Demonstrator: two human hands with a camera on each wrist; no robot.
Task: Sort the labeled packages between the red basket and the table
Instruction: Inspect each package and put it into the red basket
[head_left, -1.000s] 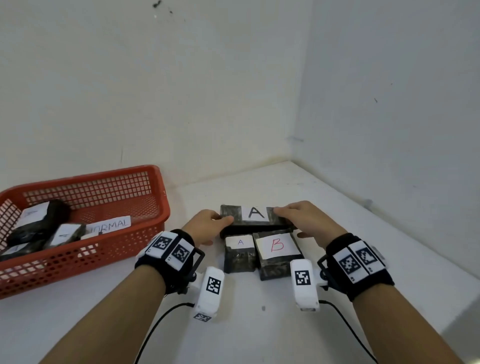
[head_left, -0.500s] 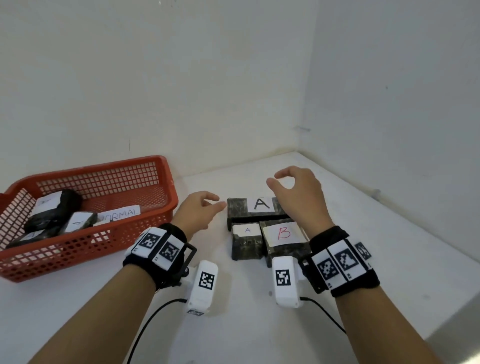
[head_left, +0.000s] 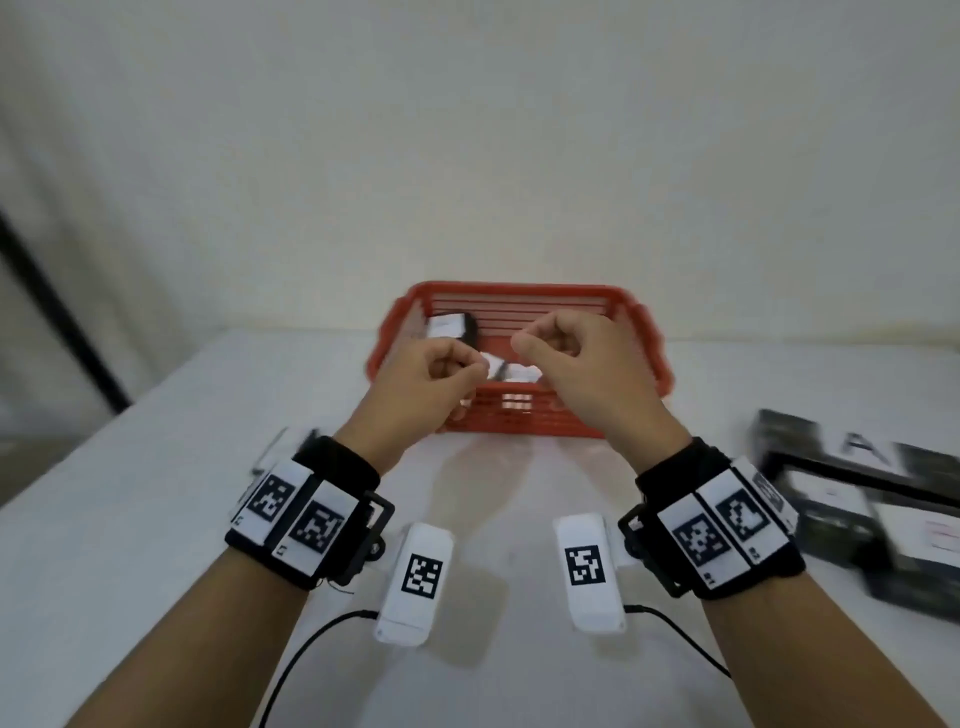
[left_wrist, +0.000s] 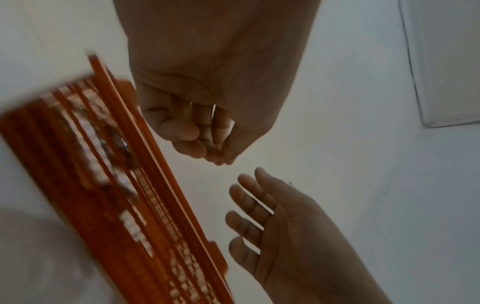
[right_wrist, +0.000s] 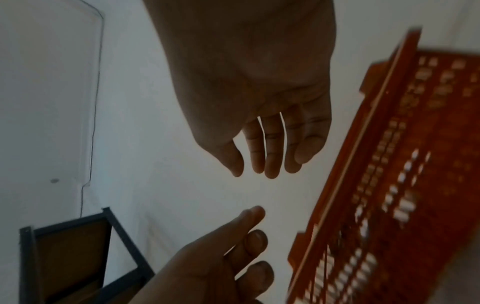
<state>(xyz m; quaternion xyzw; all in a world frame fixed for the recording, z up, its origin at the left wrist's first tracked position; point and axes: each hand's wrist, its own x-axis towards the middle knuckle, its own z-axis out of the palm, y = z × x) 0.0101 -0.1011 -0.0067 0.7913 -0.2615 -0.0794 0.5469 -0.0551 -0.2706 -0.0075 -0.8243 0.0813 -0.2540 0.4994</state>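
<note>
Both hands, left hand (head_left: 434, 384) and right hand (head_left: 576, 369), hover loosely curled and empty over the red basket (head_left: 644, 332) at twelve o'clock; its packages (head_left: 452, 326) look light, stiff, best gripped by their sides.

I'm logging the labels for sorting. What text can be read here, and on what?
"A": blurred but legible, on the long dark package on the table, at right.
White labels on the two packages in front of it: too blurred to read.
Labels on the packages in the red basket: too blurred to read.
</note>
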